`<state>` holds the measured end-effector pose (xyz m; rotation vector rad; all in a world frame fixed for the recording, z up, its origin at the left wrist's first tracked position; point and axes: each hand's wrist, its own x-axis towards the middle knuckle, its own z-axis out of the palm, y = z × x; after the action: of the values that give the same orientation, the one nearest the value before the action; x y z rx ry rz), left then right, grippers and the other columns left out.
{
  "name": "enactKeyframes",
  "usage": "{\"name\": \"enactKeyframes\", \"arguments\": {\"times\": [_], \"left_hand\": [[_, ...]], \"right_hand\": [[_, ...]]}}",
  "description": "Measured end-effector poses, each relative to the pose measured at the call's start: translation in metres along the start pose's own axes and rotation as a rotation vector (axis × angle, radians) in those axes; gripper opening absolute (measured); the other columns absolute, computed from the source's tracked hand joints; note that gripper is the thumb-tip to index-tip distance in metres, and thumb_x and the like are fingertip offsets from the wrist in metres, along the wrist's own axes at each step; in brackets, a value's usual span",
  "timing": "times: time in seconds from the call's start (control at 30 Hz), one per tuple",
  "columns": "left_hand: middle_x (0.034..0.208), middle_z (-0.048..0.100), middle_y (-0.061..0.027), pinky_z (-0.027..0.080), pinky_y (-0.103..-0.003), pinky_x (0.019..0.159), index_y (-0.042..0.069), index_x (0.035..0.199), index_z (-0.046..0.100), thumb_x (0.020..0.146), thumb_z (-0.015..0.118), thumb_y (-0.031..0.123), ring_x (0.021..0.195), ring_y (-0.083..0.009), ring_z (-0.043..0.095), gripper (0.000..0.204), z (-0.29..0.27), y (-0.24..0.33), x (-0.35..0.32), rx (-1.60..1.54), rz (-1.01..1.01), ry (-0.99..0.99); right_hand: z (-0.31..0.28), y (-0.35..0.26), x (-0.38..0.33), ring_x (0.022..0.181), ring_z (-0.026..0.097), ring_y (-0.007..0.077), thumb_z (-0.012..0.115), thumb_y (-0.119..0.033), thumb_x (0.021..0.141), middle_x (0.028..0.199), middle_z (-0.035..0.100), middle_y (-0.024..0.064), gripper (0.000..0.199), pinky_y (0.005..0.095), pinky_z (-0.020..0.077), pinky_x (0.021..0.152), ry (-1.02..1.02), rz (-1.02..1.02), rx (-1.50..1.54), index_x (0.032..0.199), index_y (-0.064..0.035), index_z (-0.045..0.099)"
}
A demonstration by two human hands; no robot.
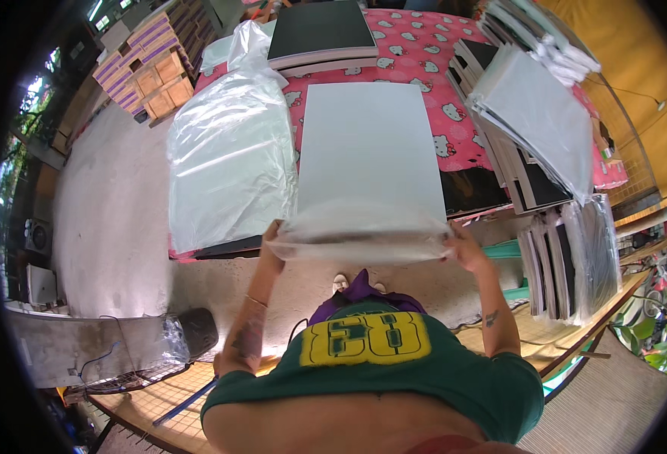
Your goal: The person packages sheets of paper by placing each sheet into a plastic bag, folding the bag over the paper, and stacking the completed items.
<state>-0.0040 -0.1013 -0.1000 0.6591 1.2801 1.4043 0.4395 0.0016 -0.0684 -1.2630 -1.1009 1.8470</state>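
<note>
Clear plastic sleeve [360, 248] stretches, blurred, between the two hands at the near end of a white board [371, 147] in the middle of the table. In the head view, the table [452, 140] wears a pink cloth printed with cartoon cats, and a concrete floor [110, 234] spreads to its left. Far left on that floor stand stacked boxes [148, 57] with purple stripes; a yellow curtain [662, 68] hangs at the far right.

On the table, left of the white board, lies a pile of shiny clear plastic [231, 151]. Beyond the board sits a stack of black-topped boards [322, 32]. To the right, a pale plastic-covered pack [534, 113] rests aslant on more boards, and nearer, a plastic-wrapped bundle [594, 253] stands upright.

The left hand [273, 240] has its fingers drawn in on the sleeve's left edge; the right hand [463, 247] has its fingers holding the right edge. Whether the board's near end is inside the sleeve, I cannot tell through the blur.
</note>
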Motion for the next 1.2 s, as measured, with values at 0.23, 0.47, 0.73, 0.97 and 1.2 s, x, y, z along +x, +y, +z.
{"name": "enactKeyframes", "arguments": {"times": [0.23,0.47,0.73,0.97,1.2], "left_hand": [[0.076,0.063,-0.0160,0.048,-0.030,0.064,-0.004,0.128,0.040,0.078,0.056,0.003,0.065,-0.0316,0.059,0.053,0.043,-0.035,0.005,0.856,0.339,0.209],[0.079,0.061,-0.0237,0.047,-0.041,0.066,-0.006,0.129,0.037,0.078,0.054,0.003,0.072,-0.0376,0.061,0.054,0.037,-0.035,0.000,0.866,0.406,0.286],[0.084,0.063,-0.0230,0.046,-0.041,0.068,-0.005,0.126,0.038,0.074,0.059,0.000,0.082,-0.0398,0.061,0.056,0.057,-0.034,-0.006,1.168,0.327,0.249],[0.091,0.061,-0.0282,0.046,-0.043,0.073,-0.005,0.110,0.049,0.083,0.057,0.013,0.088,-0.0416,0.059,0.034,0.029,-0.005,0.005,1.011,0.379,0.220],[0.090,0.059,-0.0315,0.046,-0.042,0.071,-0.015,0.120,0.041,0.084,0.055,0.015,0.085,-0.0426,0.059,0.049,0.023,-0.001,-0.012,1.167,0.290,0.142]], "right_hand": [[0.008,0.065,0.043,0.063,0.062,0.0217,0.049,0.000,0.077,0.097,0.059,0.0220,0.050,0.0360,0.0491,0.055,0.653,-0.376,-0.841,0.127,-0.0036,0.047],[0.032,0.030,0.018,0.061,0.062,0.0292,0.051,0.000,0.077,0.091,0.061,0.0235,0.051,0.0387,0.0485,0.059,0.521,-0.167,-0.632,0.127,-0.0051,0.048],[0.040,0.060,0.024,0.052,0.057,0.0203,0.049,-0.003,0.080,0.072,0.060,0.0165,0.046,0.0327,0.0458,0.051,0.631,-0.479,-0.760,0.126,-0.0022,0.048],[0.051,0.067,0.029,0.059,0.056,0.0149,0.050,-0.004,0.082,0.081,0.061,0.0123,0.045,0.0284,0.0453,0.054,0.735,-0.403,-0.570,0.127,-0.0045,0.048],[0.072,0.057,0.016,0.073,0.053,0.0111,0.050,-0.002,0.082,0.096,0.056,0.0043,0.031,0.0253,0.0438,0.055,0.709,-0.291,0.071,0.112,-0.0024,0.053]]}}
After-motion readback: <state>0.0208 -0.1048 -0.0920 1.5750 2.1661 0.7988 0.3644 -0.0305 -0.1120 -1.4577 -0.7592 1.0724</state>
